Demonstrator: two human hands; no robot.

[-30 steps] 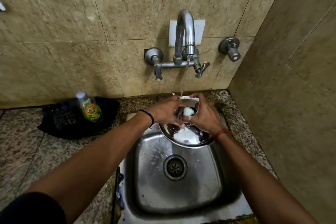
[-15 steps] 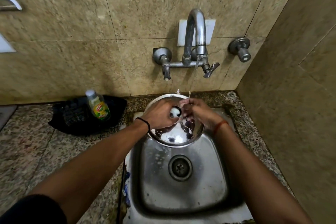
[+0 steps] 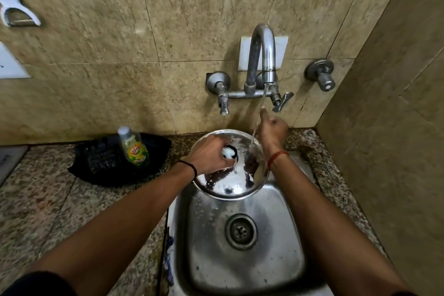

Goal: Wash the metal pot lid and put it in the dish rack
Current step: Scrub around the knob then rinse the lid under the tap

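Rinse step. Your left hand [image 3: 208, 153] grips the knob [image 3: 229, 152] of the lid [image 3: 230, 185], holding it tilted over the sink [image 3: 242, 269]; your right hand [image 3: 274, 131], fingers loosely curled, holds nothing, under the tap's [image 3: 263, 55] stream. Next, likely clear remaining suds; no rack is visible.

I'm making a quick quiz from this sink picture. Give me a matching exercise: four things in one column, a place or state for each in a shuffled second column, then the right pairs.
Things:
1. pot lid
2. soap bottle
3. tap
4. drain

Places or states:
A. stands on a black cloth on the counter
B. running a thin stream of water
C. held by its knob in the left hand, above the sink
D. in the bottom of the sink basin

Pairs: 1-C, 2-A, 3-B, 4-D
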